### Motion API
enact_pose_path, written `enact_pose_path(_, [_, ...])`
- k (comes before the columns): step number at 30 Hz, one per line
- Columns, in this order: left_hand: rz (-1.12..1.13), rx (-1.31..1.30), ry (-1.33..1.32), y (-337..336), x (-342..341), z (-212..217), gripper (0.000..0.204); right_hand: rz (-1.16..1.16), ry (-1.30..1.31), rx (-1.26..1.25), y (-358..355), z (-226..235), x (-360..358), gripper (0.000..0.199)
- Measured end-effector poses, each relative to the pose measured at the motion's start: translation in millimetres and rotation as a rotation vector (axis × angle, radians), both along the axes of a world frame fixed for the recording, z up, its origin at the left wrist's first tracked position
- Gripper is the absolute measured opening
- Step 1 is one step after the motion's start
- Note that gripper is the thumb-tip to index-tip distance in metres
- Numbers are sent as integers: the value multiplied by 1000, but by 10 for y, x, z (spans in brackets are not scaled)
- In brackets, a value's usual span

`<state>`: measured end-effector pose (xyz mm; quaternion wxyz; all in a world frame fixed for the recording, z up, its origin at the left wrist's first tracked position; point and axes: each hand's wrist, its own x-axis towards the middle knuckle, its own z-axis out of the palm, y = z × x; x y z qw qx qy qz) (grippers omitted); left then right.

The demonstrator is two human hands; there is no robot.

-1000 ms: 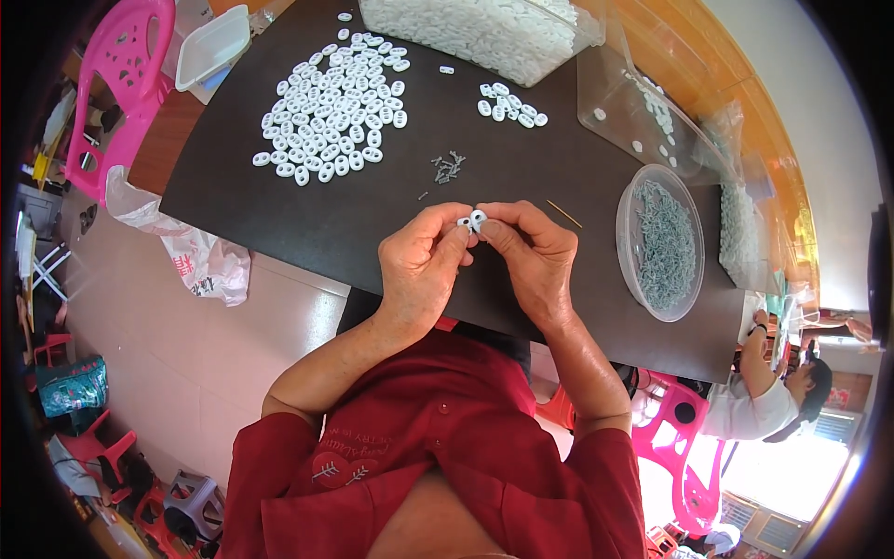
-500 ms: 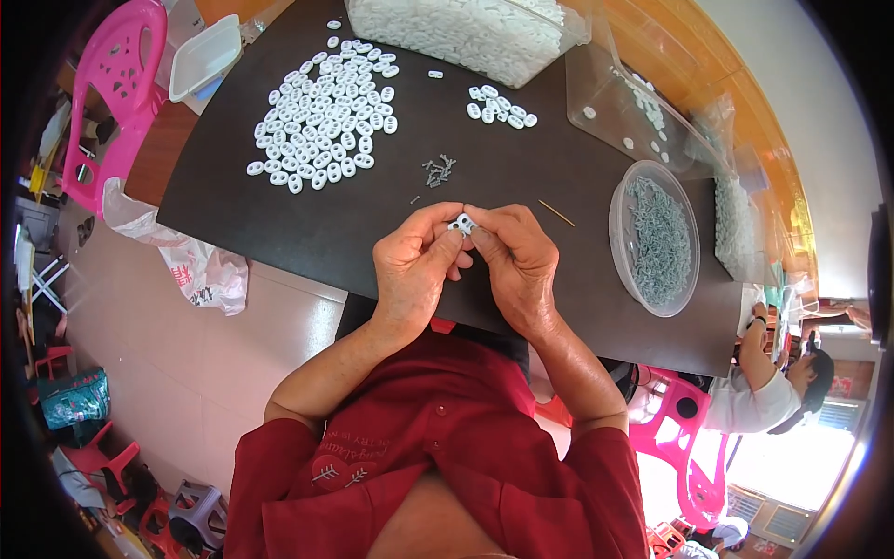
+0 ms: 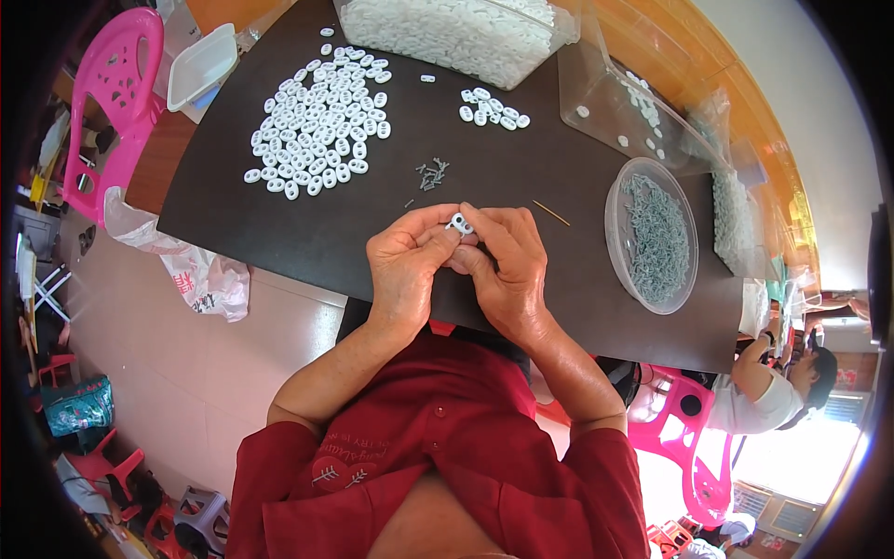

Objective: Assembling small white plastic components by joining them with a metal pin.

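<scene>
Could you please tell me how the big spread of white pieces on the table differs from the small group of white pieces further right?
The big spread of white pieces holds many pieces and lies at the person's far left; the small group of white pieces holds only about a dozen and lies nearer the middle, beside the clear tub. Both rest loose on the dark table, apart from both hands.

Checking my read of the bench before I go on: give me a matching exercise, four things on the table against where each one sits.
Things:
1. small white two-hole piece
2. round clear bowl of grey metal bits
3. big spread of white pieces
4. little heap of loose grey metal bits

Places:
A. far left part of the dark table
B. pinched between the fingertips of the left hand and right hand
C. table middle, just beyond the hands
D. to the right of the right hand

Pairs: 1-B, 2-D, 3-A, 4-C
</scene>
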<state>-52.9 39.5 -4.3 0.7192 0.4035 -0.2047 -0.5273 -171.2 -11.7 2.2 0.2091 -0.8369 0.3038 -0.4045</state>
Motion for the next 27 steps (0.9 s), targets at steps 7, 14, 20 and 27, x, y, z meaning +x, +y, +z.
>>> enact_pose_path(7, [-18, -2, 18, -4, -12, -49, 21, -30, -11, -44, -1, -13, 2, 40])
enact_pose_path(14, [-2, 12, 40, -29, -35, -9, 18, -60, -39, 11, 18, 20, 16, 40])
enact_pose_path(20, [19, 23, 67, -37, -67, 56, 17, -85, -50, -69, -2, 2, 31, 37])
enact_pose_path(27, [-48, -7, -34, -23, 1, -14, 19, -75, -62, -61, -7, 0, -16, 34])
